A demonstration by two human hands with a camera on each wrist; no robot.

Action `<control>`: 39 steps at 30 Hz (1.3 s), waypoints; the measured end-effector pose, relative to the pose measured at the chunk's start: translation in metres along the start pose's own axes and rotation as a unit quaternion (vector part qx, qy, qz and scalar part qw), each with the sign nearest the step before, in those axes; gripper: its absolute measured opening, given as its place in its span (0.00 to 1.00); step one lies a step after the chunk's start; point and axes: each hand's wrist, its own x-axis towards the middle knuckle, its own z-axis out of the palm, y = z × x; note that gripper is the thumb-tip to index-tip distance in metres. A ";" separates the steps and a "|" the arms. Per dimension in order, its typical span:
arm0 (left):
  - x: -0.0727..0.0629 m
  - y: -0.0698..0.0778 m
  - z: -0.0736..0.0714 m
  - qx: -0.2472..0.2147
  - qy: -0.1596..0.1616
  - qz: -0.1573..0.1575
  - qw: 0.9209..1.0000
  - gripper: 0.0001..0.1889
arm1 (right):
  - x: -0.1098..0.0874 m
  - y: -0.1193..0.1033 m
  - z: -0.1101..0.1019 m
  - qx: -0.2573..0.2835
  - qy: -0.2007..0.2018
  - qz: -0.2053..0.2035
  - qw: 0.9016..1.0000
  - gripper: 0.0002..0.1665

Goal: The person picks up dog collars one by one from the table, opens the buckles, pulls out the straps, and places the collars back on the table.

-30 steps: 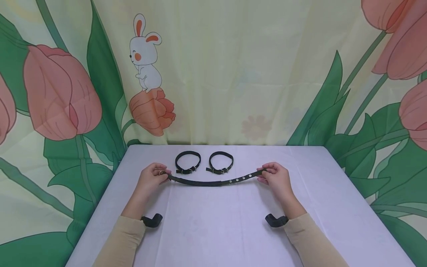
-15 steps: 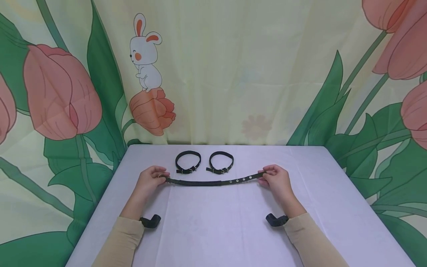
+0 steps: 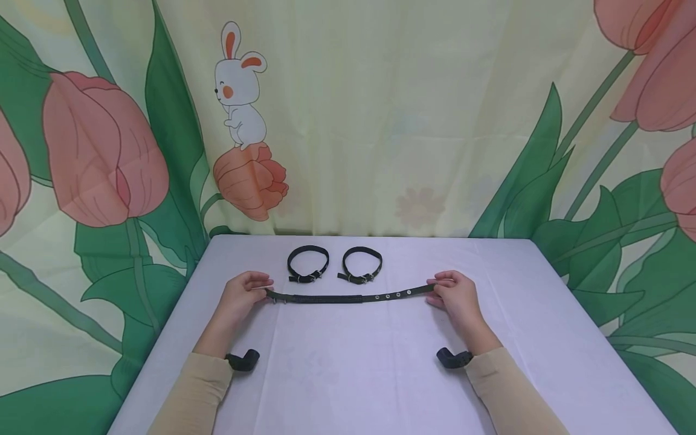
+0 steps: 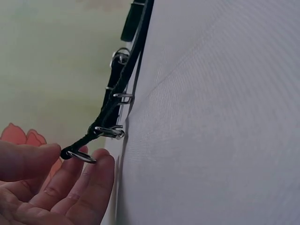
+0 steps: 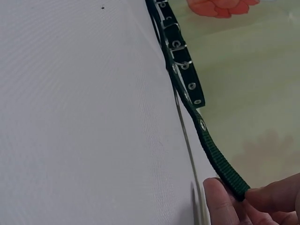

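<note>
A dark collar strap (image 3: 326, 298) stretches between both hands, sagging slightly in the middle. My left hand (image 3: 239, 297) pinches its buckle end; in the left wrist view a metal buckle (image 4: 82, 156) shows by the thumb, with more metal loops (image 4: 110, 132) further along. At the other end, my right hand (image 3: 458, 299) pinches the plain tip between thumb and fingers. Metal eyelets (image 3: 388, 296) dot the strap's right part. Behind it lie two buckled black collars, a left one (image 3: 328, 255) and a right one (image 3: 344, 261), each in a ring.
The table (image 3: 348, 374) has a pale cloth over it. A curtain (image 3: 353, 121) printed with tulips and a rabbit hangs right behind the table's far edge. Black wrist devices (image 3: 243, 360) sit on both wrists.
Both hands have moved slightly apart and a little closer to the body. The collar strap between them has become straighter. The two ringed collars lie as before.
</note>
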 end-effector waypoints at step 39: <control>-0.004 0.046 -0.009 0.090 0.066 0.088 0.990 0.18 | -0.006 -0.030 -0.004 -0.116 0.056 -0.140 0.982 0.24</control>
